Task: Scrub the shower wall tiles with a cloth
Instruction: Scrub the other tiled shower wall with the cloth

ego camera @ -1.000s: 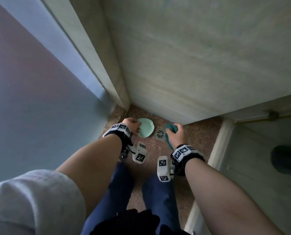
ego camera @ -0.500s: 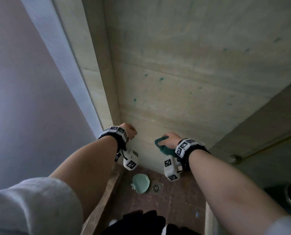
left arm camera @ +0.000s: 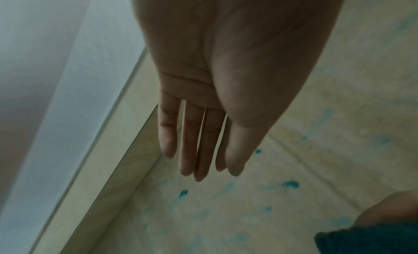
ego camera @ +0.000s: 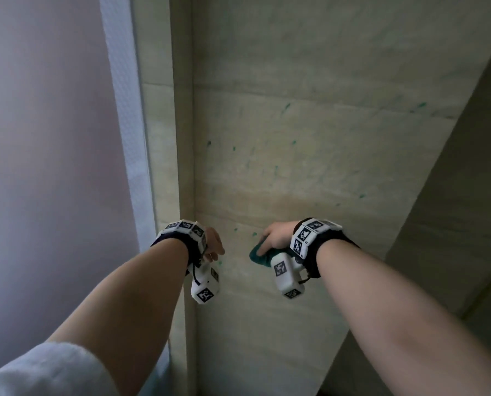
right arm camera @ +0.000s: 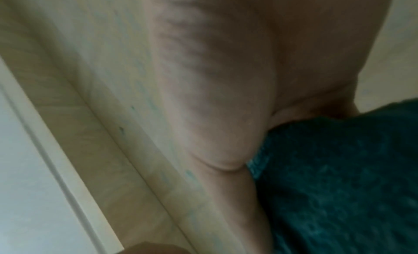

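Observation:
The beige shower wall tiles (ego camera: 310, 167) fill the head view and carry several small teal spots (ego camera: 276, 168). My right hand (ego camera: 277, 237) grips a bunched dark teal cloth (ego camera: 260, 255) low on the wall, by a spot; contact with the tile cannot be told. The right wrist view shows the cloth (right arm camera: 339, 186) tucked under my palm (right arm camera: 226, 97). My left hand (ego camera: 214, 245) hovers near the wall's left corner, empty. In the left wrist view its fingers (left arm camera: 199, 150) are straight and together above the spots (left arm camera: 290, 184), with the cloth (left arm camera: 373, 240) at the lower right.
A pale frosted panel (ego camera: 52, 138) with a white frame strip (ego camera: 127, 138) stands on the left, next to a narrow tiled corner column (ego camera: 164, 138). A second tiled wall (ego camera: 452, 224) angles in on the right.
Both hands rose from the floor up the wall while my view tilted upward. The left hand left the green dish; dish and floor drain dropped out of view. The right hand kept the cloth.

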